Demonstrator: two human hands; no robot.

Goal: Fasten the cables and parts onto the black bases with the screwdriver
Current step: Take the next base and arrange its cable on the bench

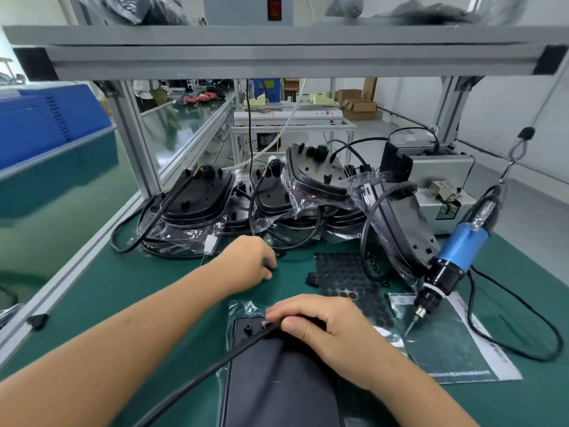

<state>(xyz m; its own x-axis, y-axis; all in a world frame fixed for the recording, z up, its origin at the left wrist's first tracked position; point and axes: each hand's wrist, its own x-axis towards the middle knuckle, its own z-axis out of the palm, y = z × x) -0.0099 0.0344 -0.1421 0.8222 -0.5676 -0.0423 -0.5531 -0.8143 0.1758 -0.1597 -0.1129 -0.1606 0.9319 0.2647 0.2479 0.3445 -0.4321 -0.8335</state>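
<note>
the black base (277, 380) lies in its clear bag at the bottom centre of the frame, right under my right hand (323, 328), whose curled fingers pinch the black cable (215, 365) against the base's top edge. my left hand (246, 260) sits above it at mid-frame, fingers curled on a small black part (272, 268). the screwdriver (452, 257) hangs at the right, tip just over the green mat (123, 303).

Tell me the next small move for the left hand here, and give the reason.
Probably the left hand should lift the small black part it pinches and carry it to the black base. The right hand holds the cable down at the base's top edge, and the screwdriver hangs unused, so nothing seems ready to screw yet.
</note>
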